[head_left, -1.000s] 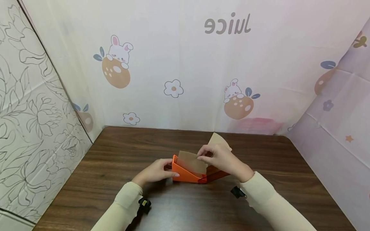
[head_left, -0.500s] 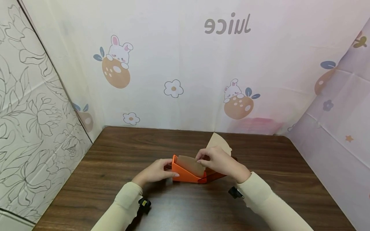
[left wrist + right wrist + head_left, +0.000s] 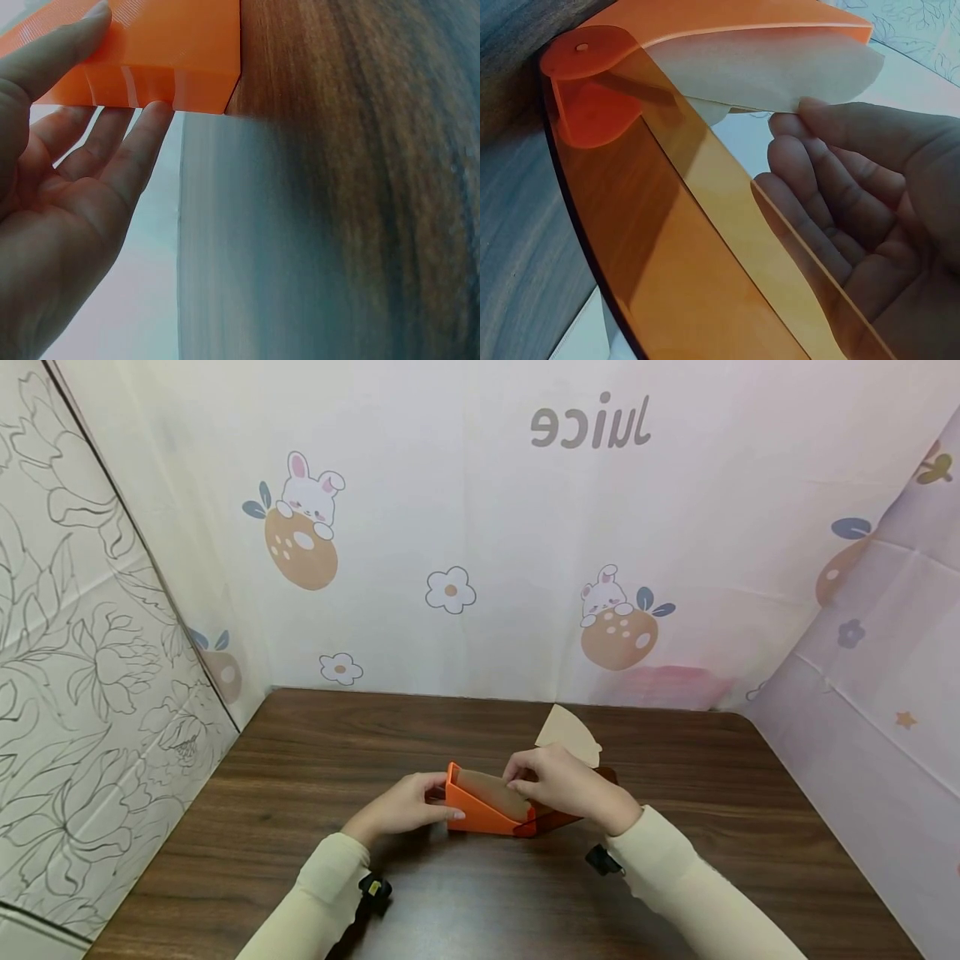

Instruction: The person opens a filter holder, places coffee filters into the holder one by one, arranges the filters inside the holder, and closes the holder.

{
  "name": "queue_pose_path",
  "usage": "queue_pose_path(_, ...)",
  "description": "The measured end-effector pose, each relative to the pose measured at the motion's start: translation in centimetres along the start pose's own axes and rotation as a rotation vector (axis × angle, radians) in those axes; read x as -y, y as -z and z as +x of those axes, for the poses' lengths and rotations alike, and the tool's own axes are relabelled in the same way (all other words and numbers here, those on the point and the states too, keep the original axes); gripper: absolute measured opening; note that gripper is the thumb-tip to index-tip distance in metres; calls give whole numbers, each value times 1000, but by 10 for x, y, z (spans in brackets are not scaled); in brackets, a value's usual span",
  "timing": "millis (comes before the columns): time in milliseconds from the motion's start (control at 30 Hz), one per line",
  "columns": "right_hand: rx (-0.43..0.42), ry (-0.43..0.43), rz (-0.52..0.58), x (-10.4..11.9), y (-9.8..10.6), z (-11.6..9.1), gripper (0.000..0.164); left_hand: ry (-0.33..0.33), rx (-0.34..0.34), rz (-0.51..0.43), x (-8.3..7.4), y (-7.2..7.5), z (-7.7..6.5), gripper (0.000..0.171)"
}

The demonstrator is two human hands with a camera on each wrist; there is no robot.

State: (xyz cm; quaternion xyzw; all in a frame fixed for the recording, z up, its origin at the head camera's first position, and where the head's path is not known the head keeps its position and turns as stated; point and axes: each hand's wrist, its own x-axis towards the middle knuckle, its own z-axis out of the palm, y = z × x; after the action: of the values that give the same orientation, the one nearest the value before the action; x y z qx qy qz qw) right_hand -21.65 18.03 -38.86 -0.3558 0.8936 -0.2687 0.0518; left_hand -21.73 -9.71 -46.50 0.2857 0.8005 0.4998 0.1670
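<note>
A wedge-shaped orange coffee filter holder (image 3: pixel 480 814) stands on the table, its see-through amber lid (image 3: pixel 705 247) swung open on a hinge at the low end. My left hand (image 3: pixel 408 803) steadies the holder at its tall end, thumb on the front wall and fingers (image 3: pixel 142 146) against the end wall. Brown coffee filter paper (image 3: pixel 487 790) sits mostly down inside the holder. At its upper edge, my right hand (image 3: pixel 566 781) pinches the filter paper between thumb and forefinger, the other fingers loosely curled beside the lid. The lid partly covers those fingers in the right wrist view.
Another tan filter paper (image 3: pixel 568 735) lies beyond my right hand, partly hidden by it. The dark wood table (image 3: pixel 337 735) meets a printed curtain (image 3: pixel 480 527) at its back edge. Black wrist cameras hang under both sleeves.
My right hand has moved down and left, lowering the filter paper deeper into the holder until little shows above the rim. The left hand and holder have stayed put.
</note>
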Motion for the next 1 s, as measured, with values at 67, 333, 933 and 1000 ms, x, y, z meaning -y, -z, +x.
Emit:
queue_pose_path(67,7,-12,-3,0,-1,0,3,2,-2,-5,-1,0,0,28)
queue_pose_path(333,26,-20,2,1,-6,2,7,3,-8,-14,-2,-1,0,30)
queue_pose_path(933,63,-47,6,3,-11,4,9,-7,3,21,2,1,1,32)
queue_pose_path(1000,64,-51,7,4,-11,5,9,-7,4,24,2,1,1,32)
